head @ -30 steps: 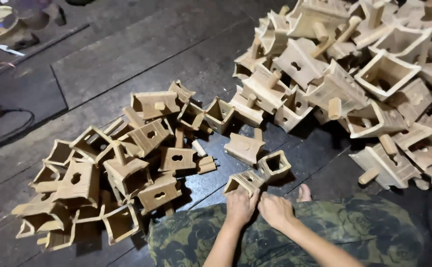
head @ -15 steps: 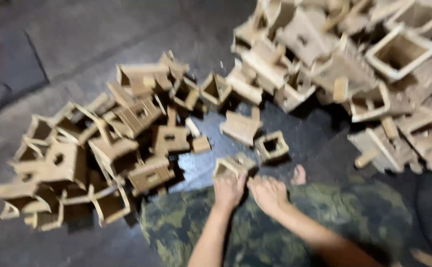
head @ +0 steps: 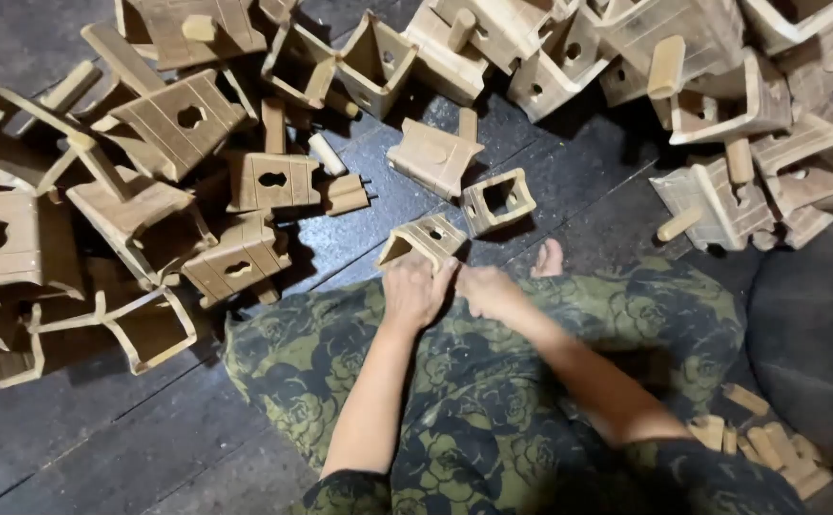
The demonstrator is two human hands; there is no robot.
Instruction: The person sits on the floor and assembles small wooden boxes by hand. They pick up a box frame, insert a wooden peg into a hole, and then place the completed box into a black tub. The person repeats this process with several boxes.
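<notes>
Your left hand [head: 414, 291] and right hand [head: 489, 289] sit side by side on your lap, both closed on the near end of a small open-ended wooden box [head: 423, 240]. The left fingers wrap its near edge; the right fingertips press in just beside them, and I cannot tell how much of the box they cover, since the knuckles hide the contact. The box rests at the edge of the patterned fabric [head: 569, 315] over your knees, its far end tilted out over the dark plank floor [head: 359, 229].

The grip looks shallow to me: only the near rim is held, so the box could tip forward off your fingertips and drop to the floor. Just beyond your fingers lies a square wooden frame [head: 498, 200], and past it a flat wedge-shaped piece [head: 432, 154]; a slipped box would likely knock into them. To the left of your left fingers the heap of finished boxes [head: 149, 191] leans loosely, and a nudge could set it sliding. Your toe [head: 550, 257] pokes out right of your right fingers, close to where a piece would fall.
</notes>
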